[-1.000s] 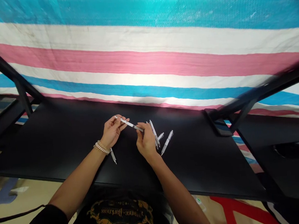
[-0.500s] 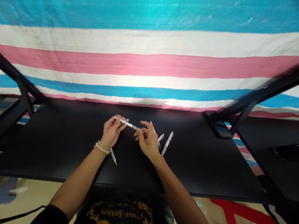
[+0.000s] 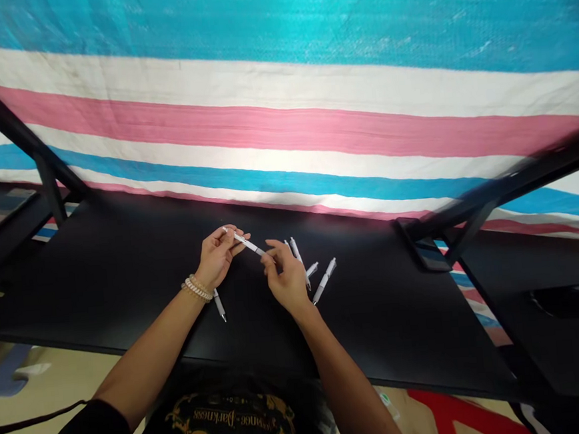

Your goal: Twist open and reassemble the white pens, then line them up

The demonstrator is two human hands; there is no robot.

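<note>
Likely light, stiff and slick, the white pen [image 3: 247, 243] is above the tabletop [image 3: 138, 269], its white end pinched in my left hand [image 3: 216, 256], its grey grip [image 3: 260, 251] in my right hand [image 3: 286, 279]; that grip should hold surest.

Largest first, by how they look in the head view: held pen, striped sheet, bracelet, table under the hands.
1. Striped sheet
2. Table
3. Held pen and bracelet: unranked; the pen looks longer but thinner, and is partly covered.

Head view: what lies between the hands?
One slim white pen with a grey grip spans from the left hand to the right hand, in the head view.
</note>
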